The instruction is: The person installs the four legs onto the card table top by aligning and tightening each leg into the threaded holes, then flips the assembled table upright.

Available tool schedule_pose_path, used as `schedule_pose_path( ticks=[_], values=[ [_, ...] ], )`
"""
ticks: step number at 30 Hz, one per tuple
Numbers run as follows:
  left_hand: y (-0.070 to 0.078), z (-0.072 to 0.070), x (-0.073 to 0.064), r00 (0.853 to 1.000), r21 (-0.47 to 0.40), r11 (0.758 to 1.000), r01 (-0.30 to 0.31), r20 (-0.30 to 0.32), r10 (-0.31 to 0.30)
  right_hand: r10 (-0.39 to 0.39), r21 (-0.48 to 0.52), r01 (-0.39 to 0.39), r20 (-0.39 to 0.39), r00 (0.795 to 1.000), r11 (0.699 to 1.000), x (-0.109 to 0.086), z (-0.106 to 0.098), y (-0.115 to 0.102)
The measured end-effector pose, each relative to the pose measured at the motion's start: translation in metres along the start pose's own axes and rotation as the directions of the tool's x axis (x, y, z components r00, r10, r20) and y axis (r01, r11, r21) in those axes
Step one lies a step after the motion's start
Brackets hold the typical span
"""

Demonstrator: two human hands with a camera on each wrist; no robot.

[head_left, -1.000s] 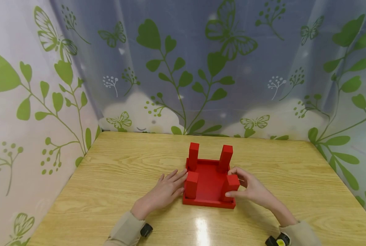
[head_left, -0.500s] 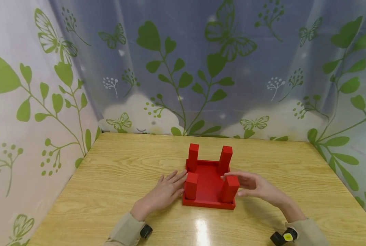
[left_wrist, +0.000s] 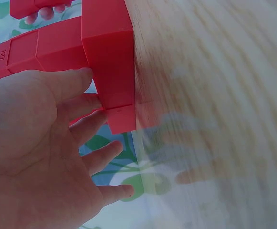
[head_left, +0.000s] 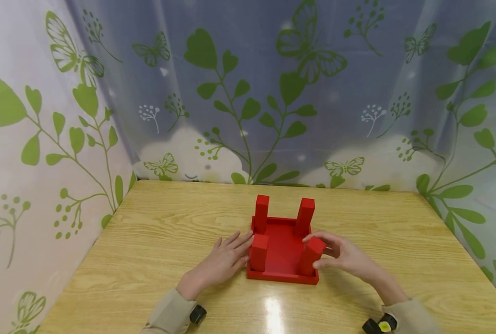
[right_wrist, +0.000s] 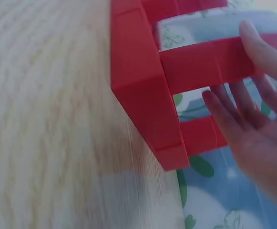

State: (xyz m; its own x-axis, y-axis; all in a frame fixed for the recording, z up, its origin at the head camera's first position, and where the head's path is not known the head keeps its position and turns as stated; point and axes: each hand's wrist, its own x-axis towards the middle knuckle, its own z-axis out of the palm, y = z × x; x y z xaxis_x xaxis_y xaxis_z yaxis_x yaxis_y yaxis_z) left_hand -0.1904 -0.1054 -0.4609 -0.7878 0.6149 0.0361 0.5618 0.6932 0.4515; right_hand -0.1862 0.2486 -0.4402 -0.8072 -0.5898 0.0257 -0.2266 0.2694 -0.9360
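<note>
A red toy table (head_left: 282,253) lies upside down on the wooden table, a shallow rimmed square with a block-like leg standing at each corner. My right hand (head_left: 348,260) holds the near right leg (head_left: 310,260), thumb on its near side and fingers round the far side. In the right wrist view the thumb (right_wrist: 260,45) presses that leg near its free end. My left hand (head_left: 220,264) lies with fingers spread, its fingertips against the toy's left side by the near left leg (head_left: 259,254). The left wrist view shows the thumb and fingers touching the red side.
The wooden table (head_left: 160,222) spreads out around the toy on all sides. Patterned curtains (head_left: 248,93) with leaves and butterflies stand behind it and at both sides. A black device is strapped at each wrist.
My right hand let its fingers loosen from the near right leg, then closed round it again. The leg's top is now turned a little. The left hand stays put.
</note>
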Motion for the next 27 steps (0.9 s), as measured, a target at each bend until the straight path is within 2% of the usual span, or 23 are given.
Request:
schedule_pose_path(
  ticks=[4, 9, 13, 17, 21, 27],
  values=[
    [0.001, -0.001, -0.001, 1.000, -0.006, 1.000, -0.001, -0.002, 0.001, 0.011, -0.123, -0.024, -0.105, 0.994, 0.992, 0.005, 0.011, -0.004],
    [0.001, -0.001, 0.000, 1.000, -0.004, 1.000, 0.001, -0.002, -0.001, -0.014, -0.179, -0.011, -0.140, 0.990, 0.984, 0.007, 0.016, -0.003],
    [0.001, -0.001, -0.001, 1.000, -0.002, 1.000, 0.001, -0.001, -0.001, -0.044, -0.155, 0.033, -0.068, 0.997, 0.987, 0.003, 0.010, -0.003],
    [0.001, -0.001, -0.001, 1.000, -0.003, 1.000, 0.003, 0.000, -0.003, -0.086, -0.070, 0.088, 0.041, 0.995, 0.994, 0.000, -0.002, -0.001],
    [0.002, -0.002, -0.001, 1.000, -0.004, 1.000, 0.007, 0.001, -0.007, -0.133, 0.056, 0.127, 0.126, 0.983, 0.990, -0.002, -0.011, 0.001],
    [0.002, -0.002, -0.001, 1.000, -0.007, 1.000, 0.010, 0.006, -0.010, -0.149, 0.194, 0.105, 0.225, 0.963, 0.975, -0.002, -0.016, 0.004]
  ],
)
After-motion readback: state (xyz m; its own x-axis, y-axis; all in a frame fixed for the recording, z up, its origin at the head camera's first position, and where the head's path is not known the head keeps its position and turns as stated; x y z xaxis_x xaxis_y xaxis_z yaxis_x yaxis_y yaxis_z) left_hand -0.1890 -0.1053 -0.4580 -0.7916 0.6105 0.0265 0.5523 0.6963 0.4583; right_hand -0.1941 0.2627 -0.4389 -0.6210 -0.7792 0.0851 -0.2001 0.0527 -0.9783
